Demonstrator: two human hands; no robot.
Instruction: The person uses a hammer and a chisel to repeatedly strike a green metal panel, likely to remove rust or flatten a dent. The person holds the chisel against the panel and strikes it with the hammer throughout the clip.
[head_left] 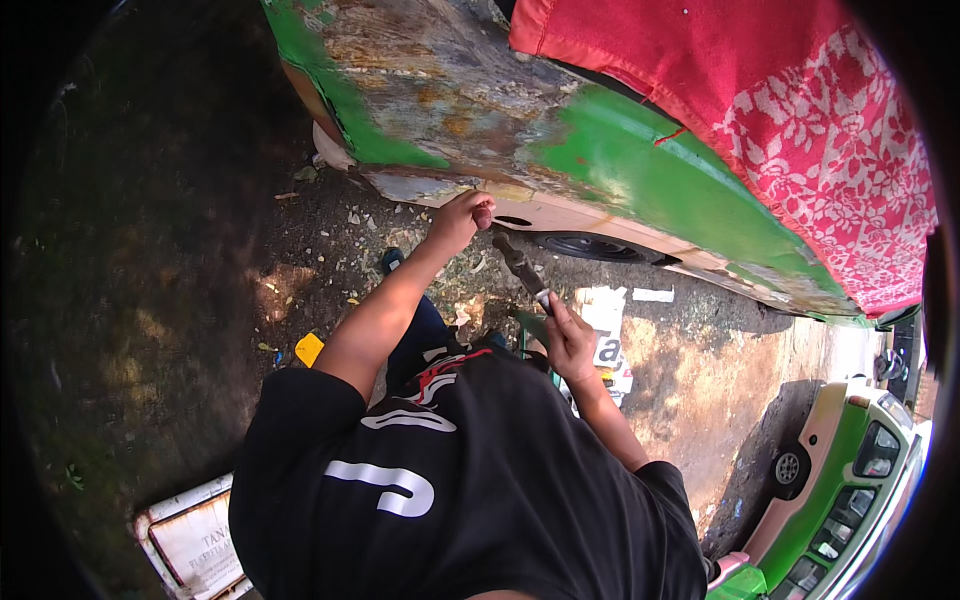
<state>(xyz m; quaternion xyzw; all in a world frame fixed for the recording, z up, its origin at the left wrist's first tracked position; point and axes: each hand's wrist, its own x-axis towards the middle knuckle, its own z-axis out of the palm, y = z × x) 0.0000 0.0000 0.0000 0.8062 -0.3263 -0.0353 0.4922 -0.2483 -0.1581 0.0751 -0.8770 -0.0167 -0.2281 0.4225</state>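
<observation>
My right hand [572, 342] is closed around the handle of a hammer [524, 272]. The hammer's dark metal head points up and left, just short of my left hand [463, 220]. That left hand is closed at the lower edge of a worn vehicle body panel [470, 105]. A rounded reddish-brown end shows at its fingers; what it belongs to is hidden. Old paint is stripped off much of the panel, leaving rusty, greyish metal between patches of green. Below the green runs a pale pinkish strip [600, 225] with a dark oval opening next to my left hand.
A red floral cloth [800, 130] drapes over the vehicle at upper right. Under its edge sits a wheel [592, 246]. Paint chips and a yellow piece [309, 349] litter the ground. A white panel [195, 540] lies lower left; a green-and-white van [840, 480] stands lower right.
</observation>
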